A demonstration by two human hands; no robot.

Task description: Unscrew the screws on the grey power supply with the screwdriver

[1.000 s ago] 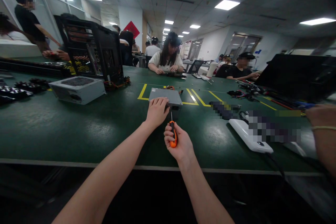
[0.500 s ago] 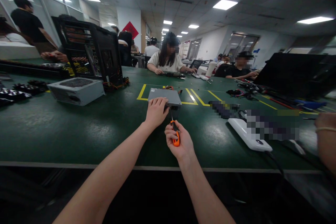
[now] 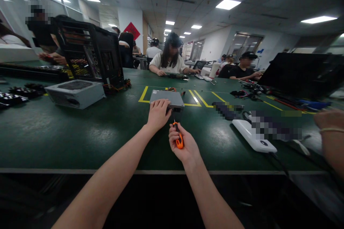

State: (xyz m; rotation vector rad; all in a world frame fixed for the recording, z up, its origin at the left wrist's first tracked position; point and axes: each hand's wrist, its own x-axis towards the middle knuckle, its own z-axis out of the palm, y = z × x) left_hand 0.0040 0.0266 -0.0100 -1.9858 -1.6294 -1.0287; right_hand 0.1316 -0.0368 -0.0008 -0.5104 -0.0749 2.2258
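Note:
A grey computer power supply sits on the green table in front of me. My left hand holds it at its near left edge, fingers over the top and thumb by the near face. In my right hand is a screwdriver with an orange and black handle. Fingers wrap around that handle, and its thin shaft points up at the near face of the power supply. Only a short length of the shaft shows; whether its tip touches the housing I cannot tell.
At left stand a second power supply and a black computer case. A white power bank-like device with a cable lies at right, near another person's arm. Across the table sits a person; a dark monitor is far right.
Less of the screwdriver's shaft shows now, and its tip appears lower, away from the power supply's top edge. My left hand stays on the power supply. The view has shifted slightly.

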